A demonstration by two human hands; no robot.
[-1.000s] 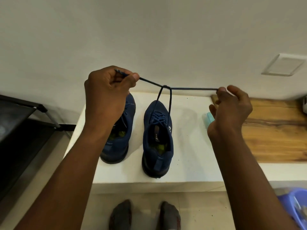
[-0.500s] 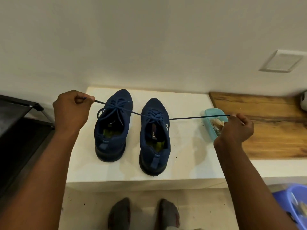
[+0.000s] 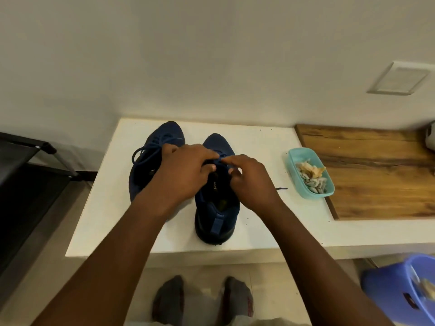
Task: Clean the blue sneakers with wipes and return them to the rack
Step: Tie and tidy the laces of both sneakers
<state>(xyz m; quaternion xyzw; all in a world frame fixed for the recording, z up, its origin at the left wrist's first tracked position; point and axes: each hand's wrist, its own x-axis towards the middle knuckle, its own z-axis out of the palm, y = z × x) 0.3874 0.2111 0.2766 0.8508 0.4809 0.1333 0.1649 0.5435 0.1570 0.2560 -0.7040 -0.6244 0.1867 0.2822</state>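
Two blue sneakers stand side by side on the white counter point(image 3: 259, 208), toes toward the wall. The left sneaker point(image 3: 153, 158) has its laces tied in a loop. Both my hands meet over the tongue of the right sneaker point(image 3: 215, 215). My left hand point(image 3: 186, 172) and my right hand point(image 3: 249, 180) each pinch the dark blue lace at the shoe's top eyelets. One lace tip point(image 3: 281, 188) lies on the counter to the right of my right hand. The black shoe rack point(image 3: 26, 175) stands at the left.
A teal tub point(image 3: 328, 195) of used, soiled wipes sits on the counter to the right, against a wooden board point(image 3: 381, 180). A blue plastic bin point(image 3: 390, 285) is on the floor at lower right. My socked feet stand below the counter edge.
My hands held the lace stretched wide apart; they have come together over the right sneaker's tongue, and the lace is slack.
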